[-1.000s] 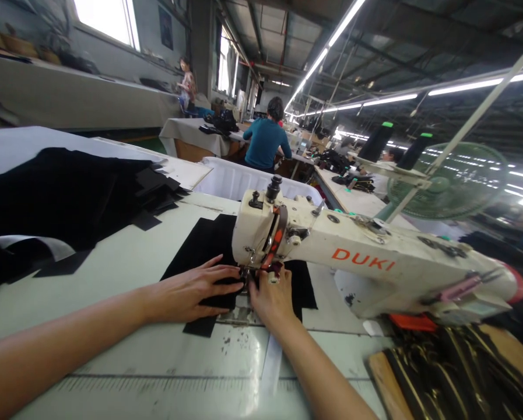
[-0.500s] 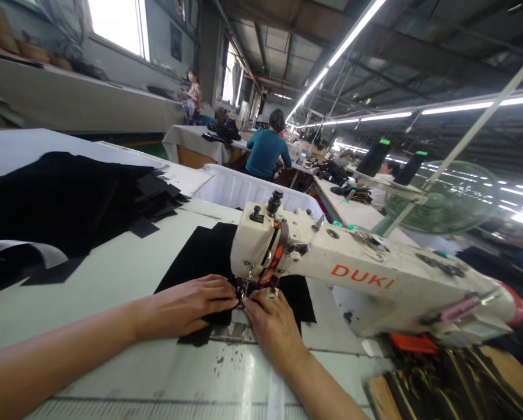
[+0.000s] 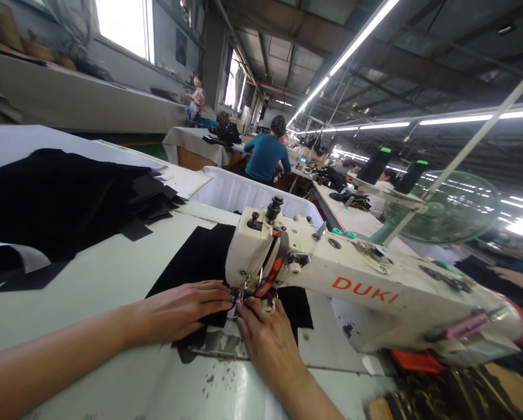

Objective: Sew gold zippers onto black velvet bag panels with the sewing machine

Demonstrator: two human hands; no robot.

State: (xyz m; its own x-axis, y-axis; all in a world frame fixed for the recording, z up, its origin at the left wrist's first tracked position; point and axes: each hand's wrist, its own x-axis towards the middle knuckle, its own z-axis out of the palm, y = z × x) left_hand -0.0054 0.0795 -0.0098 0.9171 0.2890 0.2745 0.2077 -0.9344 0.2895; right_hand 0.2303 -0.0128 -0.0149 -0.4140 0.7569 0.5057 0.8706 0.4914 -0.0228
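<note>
A black fabric piece (image 3: 191, 256) lies under the needle area of a white sewing machine (image 3: 366, 291) marked "DUKI". My left hand (image 3: 182, 312) rests flat on this fabric, fingers stretched toward the presser foot (image 3: 236, 300) from the left. On the other side of the foot, my right hand (image 3: 270, 335) has bent fingers pressed close together at the fabric, thumb tip beside the foot. Something small and pale sits on one right finger. The fabric continues to the right behind that hand. Needle and stitching are too small to make out.
Stacked black fabric pieces (image 3: 69, 204) cover the table's left. A white plastic bin (image 3: 256, 195) stands behind the machine. Black thread cones (image 3: 375, 166) and a green fan (image 3: 440, 207) are at right. A person in a teal top (image 3: 267, 154) sits ahead; another person's arm (image 3: 517, 279) shows at right.
The view has shifted slightly. Both hands stay beside the presser foot, and the fabric's near edge sits a little closer to me. Another person's arm has come into view at the right.
</note>
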